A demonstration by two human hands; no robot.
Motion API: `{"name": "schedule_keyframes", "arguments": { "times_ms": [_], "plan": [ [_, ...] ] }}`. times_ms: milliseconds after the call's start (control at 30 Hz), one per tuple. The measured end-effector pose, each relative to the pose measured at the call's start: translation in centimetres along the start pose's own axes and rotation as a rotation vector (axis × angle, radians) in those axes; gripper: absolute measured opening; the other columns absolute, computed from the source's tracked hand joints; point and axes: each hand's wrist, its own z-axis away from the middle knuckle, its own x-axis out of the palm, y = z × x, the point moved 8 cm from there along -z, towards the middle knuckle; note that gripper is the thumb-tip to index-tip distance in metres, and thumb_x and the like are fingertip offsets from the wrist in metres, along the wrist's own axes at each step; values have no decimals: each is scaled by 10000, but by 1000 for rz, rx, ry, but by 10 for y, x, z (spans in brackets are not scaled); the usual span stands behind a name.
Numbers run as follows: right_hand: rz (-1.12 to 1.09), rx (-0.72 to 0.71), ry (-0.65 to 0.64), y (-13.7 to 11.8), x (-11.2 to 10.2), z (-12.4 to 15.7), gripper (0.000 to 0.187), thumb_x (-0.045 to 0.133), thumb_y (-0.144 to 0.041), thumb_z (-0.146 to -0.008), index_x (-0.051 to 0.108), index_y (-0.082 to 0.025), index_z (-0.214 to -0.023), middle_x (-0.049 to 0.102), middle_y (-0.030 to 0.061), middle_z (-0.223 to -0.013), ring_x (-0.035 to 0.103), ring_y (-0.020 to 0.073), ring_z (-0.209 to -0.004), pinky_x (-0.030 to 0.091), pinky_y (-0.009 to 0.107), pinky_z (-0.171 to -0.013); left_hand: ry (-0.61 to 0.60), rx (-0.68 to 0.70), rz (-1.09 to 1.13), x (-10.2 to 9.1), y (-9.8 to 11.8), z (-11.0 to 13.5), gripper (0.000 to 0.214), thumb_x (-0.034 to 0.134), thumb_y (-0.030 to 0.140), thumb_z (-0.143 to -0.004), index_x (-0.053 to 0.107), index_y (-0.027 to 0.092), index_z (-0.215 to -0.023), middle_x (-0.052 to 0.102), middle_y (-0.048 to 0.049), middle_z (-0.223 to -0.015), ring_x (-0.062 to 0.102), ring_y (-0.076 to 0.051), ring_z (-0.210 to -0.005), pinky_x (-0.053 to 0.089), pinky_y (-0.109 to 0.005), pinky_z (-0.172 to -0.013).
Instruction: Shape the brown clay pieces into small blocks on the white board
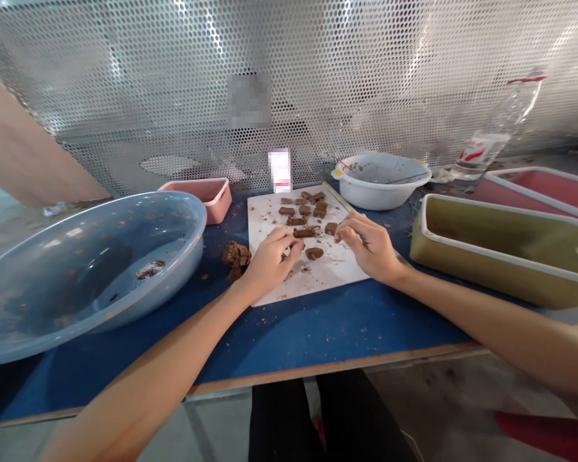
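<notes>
My left hand (275, 258) rests over the left part of a white sheet (270, 292), its fingers curled and closed; anything inside them is hidden. At the sheet's right side my right hand (368, 245) is also closed, thumb against fingers, with a small brown clay block (331, 228) right at its fingertips. I cannot make out what that hand holds. Between the hands lie a brown clay bar (306, 232) and a rounded clay piece (314, 253). Several more shaped clay pieces (304, 210) lie farther back on the sheet, among crumbs. A crumbly brown clay lump (236, 255) sits left of my left hand.
A large blue basin (192, 240) stands left, with a small pink container (219, 204) behind it. A white basin (383, 192), an olive planter (486, 263), a pink planter (534, 186) and a plastic bottle (491, 138) stand right. A perforated metal screen (366, 77) closes off the back.
</notes>
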Motion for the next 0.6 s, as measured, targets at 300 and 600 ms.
{"name": "schedule_keyframes", "arguments": {
  "times_ms": [300,600],
  "plan": [
    [8,-14,-18,-1,1,0,106,648,-332,-1067,727,-267,-1038,771,37,-989,725,223,-937,586,397,-876,-16,-39,-189,-1,-9,-1,276,531,327,-1118,708,193,-953,652,-85,-1003,612,-271,-1063,528,-442,-987],
    [17,-21,-84,-1,5,-1,391,600,-423,-1093,643,-239,-750,648,8,-717,620,170,-673,508,343,-675,-160,-2,-411,13,-17,2,199,594,257,-1043,761,149,-1030,647,-138,-994,558,-338,-1061,557,-496,-914]
  ]
}}
